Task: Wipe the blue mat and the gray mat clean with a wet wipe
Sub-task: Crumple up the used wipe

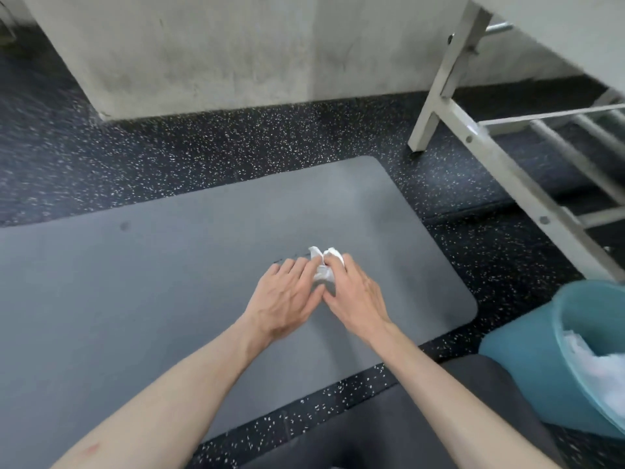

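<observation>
A: Gray mat (169, 282) is lying flat on the speckled floor (236, 140), with its rounded end pointing toward the white metal frame (500, 170). The blue mat is not appearing in this view.

B: Where is the wet wipe (325, 265) sitting?

A: It is bunching up on the gray mat near that rounded end, between the two hands. Both hands are meeting over it, probably regathering the wipe into a firmer pad.

B: State of each hand?

A: The left hand (287, 299) is lying fairly flat, fingers nearly straight, fingertips touching the left side of the wipe; it is not visibly clenching anything. The right hand (355, 299) is curling its fingers over the wipe's right side and appears to be grasping it.

B: Anything nearby?

A: A teal bin (527, 374) is standing just beside the mat at the right, holding white crumpled material; presumably it is placed within reach for used wipes
</observation>
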